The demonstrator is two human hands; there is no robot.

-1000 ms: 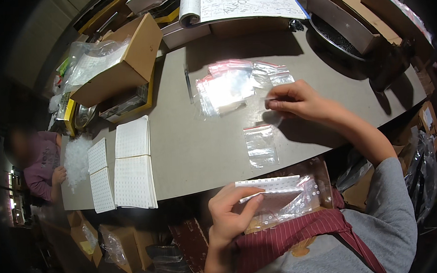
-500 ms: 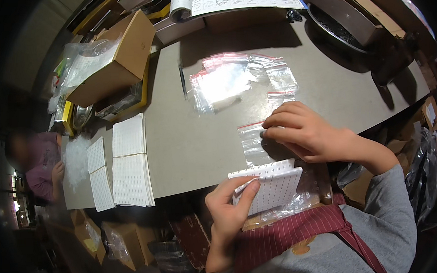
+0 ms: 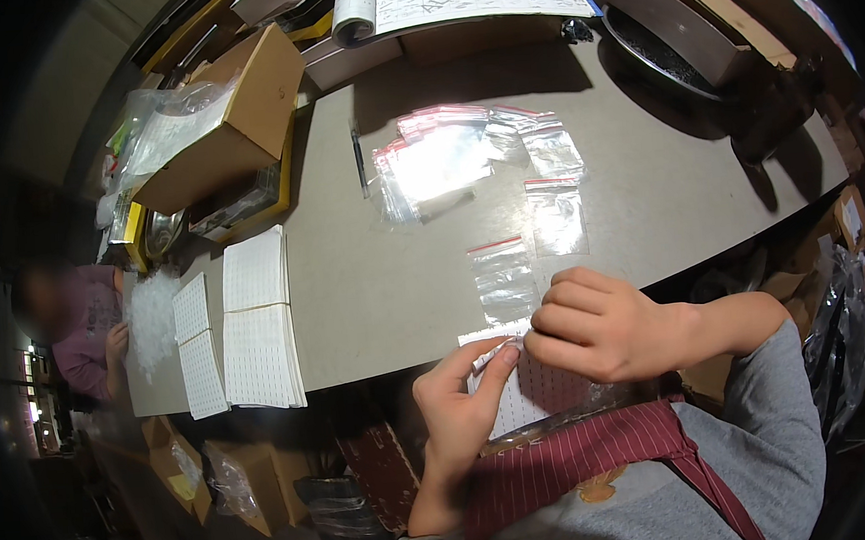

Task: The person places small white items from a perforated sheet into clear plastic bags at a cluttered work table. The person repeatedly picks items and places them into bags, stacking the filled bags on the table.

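So in the head view, both hands are down at the near edge of the grey table (image 3: 374, 283). The left hand (image 3: 458, 414) pinches the top corner of a white dotted card (image 3: 519, 388) between thumb and forefinger, and the right hand (image 3: 594, 324) is curled over the same top edge, fingertips closed on it right where a small clear zip bag (image 3: 502, 281) with a red strip meets the card. The bag lies flat on the table just above the card. Further up there's another small bag (image 3: 558, 218) and a loose pile of clear bags (image 3: 436, 161). Off to the left sit stacks of white dotted sheets (image 3: 258, 330) and an open cardboard box (image 3: 221, 134). Another person in a purple top (image 3: 84, 326) sits at the far left end
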